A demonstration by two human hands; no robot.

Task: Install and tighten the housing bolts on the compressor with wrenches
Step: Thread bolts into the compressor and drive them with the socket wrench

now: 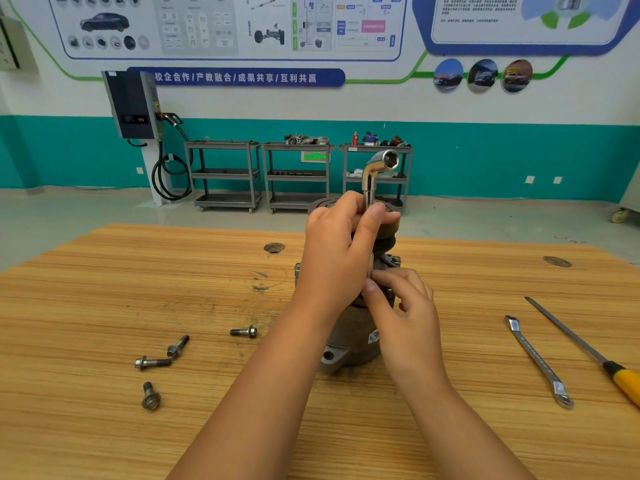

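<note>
The light wooden table (104,289) has bare wood nearest, between the forearms. On its left lie four dark flanged bolts (151,396), loose and well apart from the grey metal compressor (349,348) standing upright at the centre. On the right a flat silver spanner (536,360) and a yellow-handled screwdriver (568,330) lie side by side, close to that edge. Above the compressor the right hand (405,317) pinches the lower shaft of a chrome L-shaped socket wrench (379,168) with thumb and forefinger. The left hand (341,251) grips the shaft higher up, hiding the compressor's top. Beyond the table's far edge is open floor, then three grey shelf carts (225,174) along the wall.
</note>
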